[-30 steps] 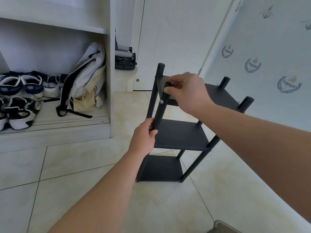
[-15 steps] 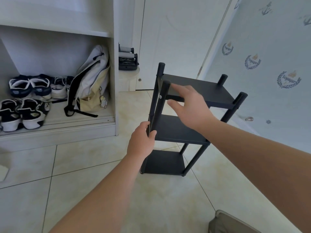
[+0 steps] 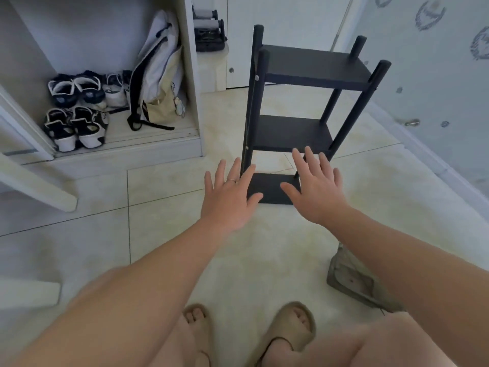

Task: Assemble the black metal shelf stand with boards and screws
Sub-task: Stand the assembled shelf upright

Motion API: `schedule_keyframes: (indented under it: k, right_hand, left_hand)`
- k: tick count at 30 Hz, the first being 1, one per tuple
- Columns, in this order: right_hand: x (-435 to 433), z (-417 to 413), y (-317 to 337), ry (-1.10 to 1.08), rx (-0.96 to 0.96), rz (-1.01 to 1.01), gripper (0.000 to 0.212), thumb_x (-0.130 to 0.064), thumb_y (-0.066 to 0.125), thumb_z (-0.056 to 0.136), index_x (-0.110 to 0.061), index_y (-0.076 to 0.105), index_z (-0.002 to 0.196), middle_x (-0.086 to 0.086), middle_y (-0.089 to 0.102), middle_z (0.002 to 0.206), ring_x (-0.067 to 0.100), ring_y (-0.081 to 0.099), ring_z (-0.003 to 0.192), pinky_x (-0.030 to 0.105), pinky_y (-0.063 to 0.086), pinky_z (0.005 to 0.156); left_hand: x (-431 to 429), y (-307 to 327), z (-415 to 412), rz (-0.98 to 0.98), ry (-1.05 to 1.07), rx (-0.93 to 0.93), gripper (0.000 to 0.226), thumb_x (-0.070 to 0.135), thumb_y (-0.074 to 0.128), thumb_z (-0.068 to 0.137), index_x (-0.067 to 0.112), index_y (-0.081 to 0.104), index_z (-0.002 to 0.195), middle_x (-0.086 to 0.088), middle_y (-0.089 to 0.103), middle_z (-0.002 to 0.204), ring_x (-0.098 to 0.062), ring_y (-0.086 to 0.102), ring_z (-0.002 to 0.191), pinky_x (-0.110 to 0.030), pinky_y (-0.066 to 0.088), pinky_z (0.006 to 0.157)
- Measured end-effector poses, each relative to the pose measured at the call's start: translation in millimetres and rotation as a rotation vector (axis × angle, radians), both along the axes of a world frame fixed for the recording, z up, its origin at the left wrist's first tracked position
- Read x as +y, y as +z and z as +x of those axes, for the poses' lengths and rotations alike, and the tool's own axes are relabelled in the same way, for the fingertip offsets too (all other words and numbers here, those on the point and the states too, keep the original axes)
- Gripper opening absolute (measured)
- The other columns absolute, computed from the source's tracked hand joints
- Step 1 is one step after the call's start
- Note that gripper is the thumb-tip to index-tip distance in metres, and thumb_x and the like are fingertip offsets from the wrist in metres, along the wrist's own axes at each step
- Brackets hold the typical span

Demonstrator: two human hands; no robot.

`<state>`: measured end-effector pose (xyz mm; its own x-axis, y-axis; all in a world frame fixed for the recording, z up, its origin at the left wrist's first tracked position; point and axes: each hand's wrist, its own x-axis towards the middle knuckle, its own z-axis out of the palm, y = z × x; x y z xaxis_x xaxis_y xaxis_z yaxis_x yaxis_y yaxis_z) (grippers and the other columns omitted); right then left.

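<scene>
The black metal shelf stand stands upright on the tiled floor, with three dark boards between round posts. A silver screw head shows on its near left post. My left hand is spread flat with fingers apart, in front of the lower left post, a ring on one finger. My right hand is also spread open, in front of the bottom board. Neither hand holds anything, and both appear apart from the stand.
A white cupboard at the left holds several shoes and a pale backpack. A grey object lies on the floor at the right. The patterned wall runs along the right. My sandalled feet are below.
Both hands have let go of the stand and pulled back with fingers spread. The view has tilted down and backed away, so my feet now show.
</scene>
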<state>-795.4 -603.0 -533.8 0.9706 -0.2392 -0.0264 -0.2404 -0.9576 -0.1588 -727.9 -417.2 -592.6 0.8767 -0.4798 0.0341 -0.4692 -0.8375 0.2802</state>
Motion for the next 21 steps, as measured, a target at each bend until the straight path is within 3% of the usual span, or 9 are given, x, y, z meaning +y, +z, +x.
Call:
schedule_keyframes:
  k: [5,12,16,21]
  right_hand:
    - [-9,3,-60,-0.037,0.157,-0.014,0.074,-0.059,0.028,0.103,-0.031,-0.010,0.160,-0.002,-0.016,0.168,0.031,-0.013,0.155,0.059,0.000,0.122]
    - [-39,43,-130,-0.028,0.444,-0.006,0.075,-0.060,0.022,0.103,-0.030,-0.023,0.157,-0.001,-0.030,0.164,0.032,-0.021,0.153,0.059,-0.004,0.122]
    - [-45,42,-112,0.005,0.586,-0.017,0.075,-0.063,0.015,0.101,-0.030,-0.027,0.154,-0.002,-0.035,0.162,0.033,-0.022,0.152,0.060,-0.003,0.121]
    - [-39,32,-15,0.052,0.655,-0.002,0.076,-0.062,0.017,0.102,-0.029,-0.028,0.154,-0.001,-0.032,0.163,0.033,-0.022,0.152,0.062,-0.002,0.120]
  left_hand:
    - [10,-54,5,0.067,0.057,0.061,0.067,0.064,0.020,0.099,0.038,-0.002,0.157,0.003,-0.008,0.168,-0.028,-0.017,0.152,-0.057,-0.007,0.120]
    - [-21,-133,39,0.160,0.114,0.351,0.070,0.064,0.017,0.099,0.035,-0.007,0.158,0.002,-0.009,0.168,-0.030,-0.015,0.153,-0.057,-0.006,0.120]
    - [-29,-104,40,0.219,0.074,0.442,0.070,0.064,0.016,0.099,0.034,-0.007,0.158,0.002,-0.009,0.168,-0.029,-0.016,0.152,-0.057,-0.006,0.121]
    - [-27,7,37,0.229,0.089,0.497,0.068,0.062,0.016,0.100,0.035,-0.009,0.158,0.003,-0.011,0.168,-0.029,-0.017,0.152,-0.056,-0.007,0.121]
